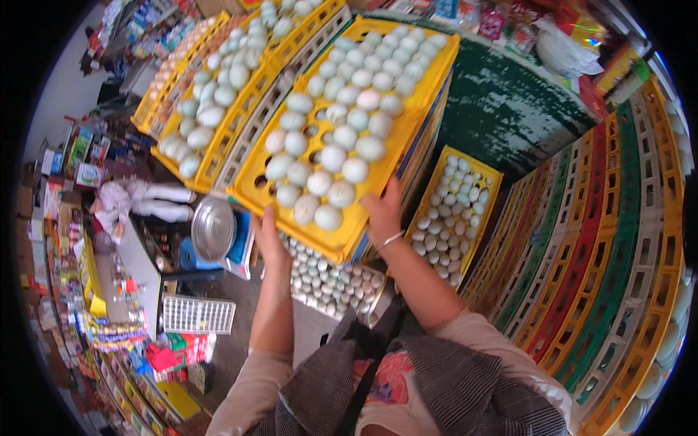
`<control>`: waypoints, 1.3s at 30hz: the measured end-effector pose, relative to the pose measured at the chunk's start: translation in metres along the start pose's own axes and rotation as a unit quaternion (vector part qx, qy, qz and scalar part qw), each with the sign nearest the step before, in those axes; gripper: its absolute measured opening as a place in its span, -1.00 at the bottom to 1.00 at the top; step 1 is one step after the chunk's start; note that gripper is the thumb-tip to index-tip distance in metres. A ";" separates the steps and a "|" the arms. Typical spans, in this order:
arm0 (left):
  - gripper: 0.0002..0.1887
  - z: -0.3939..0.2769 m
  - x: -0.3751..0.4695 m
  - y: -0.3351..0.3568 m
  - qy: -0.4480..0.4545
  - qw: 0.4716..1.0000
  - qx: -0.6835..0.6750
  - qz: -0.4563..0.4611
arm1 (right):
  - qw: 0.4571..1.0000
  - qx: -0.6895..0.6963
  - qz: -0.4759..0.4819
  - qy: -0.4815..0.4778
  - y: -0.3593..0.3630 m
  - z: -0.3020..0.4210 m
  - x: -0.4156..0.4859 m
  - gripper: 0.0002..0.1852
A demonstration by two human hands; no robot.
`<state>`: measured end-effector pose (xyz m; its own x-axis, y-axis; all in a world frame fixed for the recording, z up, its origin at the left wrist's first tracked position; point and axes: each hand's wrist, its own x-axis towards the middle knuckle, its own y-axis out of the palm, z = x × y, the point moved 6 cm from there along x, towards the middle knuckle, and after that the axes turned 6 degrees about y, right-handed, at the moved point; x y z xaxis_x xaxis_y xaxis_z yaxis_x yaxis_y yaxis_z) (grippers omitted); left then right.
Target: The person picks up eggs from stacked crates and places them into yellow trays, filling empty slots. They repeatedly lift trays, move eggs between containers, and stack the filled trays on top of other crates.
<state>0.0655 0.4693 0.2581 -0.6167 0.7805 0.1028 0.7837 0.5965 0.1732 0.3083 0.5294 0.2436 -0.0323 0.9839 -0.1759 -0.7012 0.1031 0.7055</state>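
In front of me, a yellow plastic egg tray (403, 122) tops a stack of trays. Pale bluish-white eggs (333, 158) sit in its cups, and several cups toward the near left side have no egg. My left hand (271, 240) grips the tray's near left edge, fingers partly hidden behind it. On the right edge, my right hand (383, 212) has its thumb over the rim; a bracelet circles that wrist. Whether the tray is lifted off the stack, I cannot tell. Below it, near my feet, lies another tray of eggs (332, 283).
A tall stack of multicoloured egg crates (578, 229) rises at the right. Another yellow egg tray (487, 218) stands low beside it. Yellow crates of eggs (210, 117) adjoin on the left. A metal bowl (213, 229), a counter (131, 267) and a person in light clothing (128, 201) are farther left.
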 end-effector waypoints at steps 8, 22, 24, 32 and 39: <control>-0.36 -0.005 0.005 0.011 -0.009 0.994 0.052 0.092 | 0.997 -0.072 0.008 0.020 -0.003 0.004 0.003 -0.47; -0.35 -0.029 -0.002 0.017 -0.021 0.989 0.072 0.126 | 0.997 -0.067 0.024 0.036 0.012 0.011 -0.010 -0.46; -0.33 -0.028 -0.003 0.014 -0.019 0.990 0.072 0.120 | 0.997 -0.067 0.016 0.040 0.011 0.009 -0.012 -0.46; -0.34 -0.020 -0.004 0.010 -0.014 0.994 0.067 0.080 | 0.995 -0.084 0.036 0.033 0.011 0.007 -0.009 -0.44; -0.30 -0.025 -0.006 0.017 -0.008 0.997 -0.001 0.072 | 0.995 -0.094 0.018 0.011 0.006 0.007 -0.007 -0.51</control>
<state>0.0807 0.4697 0.2853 -0.4959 0.8612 0.1117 0.8643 0.4769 0.1599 0.3093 0.5241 0.2542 -0.0744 0.9828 -0.1689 -0.8206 0.0359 0.5704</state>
